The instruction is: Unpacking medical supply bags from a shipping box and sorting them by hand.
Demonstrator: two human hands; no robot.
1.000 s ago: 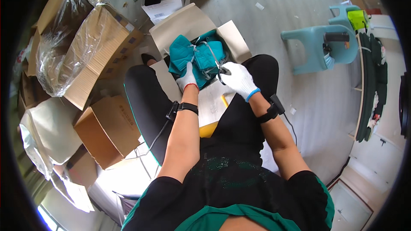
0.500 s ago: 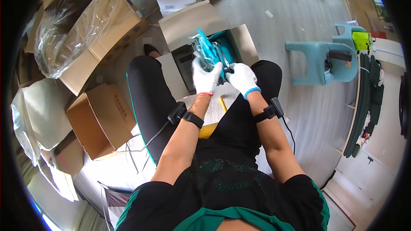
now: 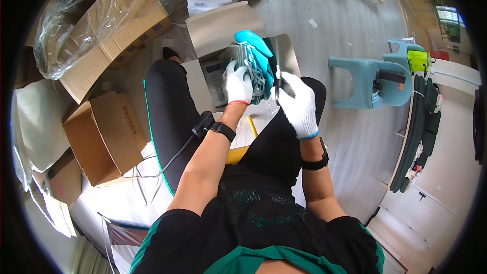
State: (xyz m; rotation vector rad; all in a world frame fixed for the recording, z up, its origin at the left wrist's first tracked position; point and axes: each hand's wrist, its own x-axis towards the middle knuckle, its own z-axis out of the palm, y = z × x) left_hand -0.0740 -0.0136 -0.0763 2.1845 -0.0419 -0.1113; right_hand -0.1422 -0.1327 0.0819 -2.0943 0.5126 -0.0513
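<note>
The left hand [image 3: 237,83], in a white knit glove with a red cuff edge, has its fingers bent against the left side of a bundle of teal folded pieces [image 3: 256,45] with pale straps; how firmly it grips cannot be told. The bundle is tilted on edge at the open box [image 3: 218,28], between the seated person's knees, its pale flaps spread outward. The right hand [image 3: 297,102], in a white glove with a blue cuff edge, is closed around a slim dark-handled tool [image 3: 278,85], its lighter end pointing away from the person, just right of the bundle. The two hands are apart, with the straps between them. An open brown carton [image 3: 109,134] sits to the left, and a pale blue plastic stool [image 3: 359,71] stands well off to the right
</note>
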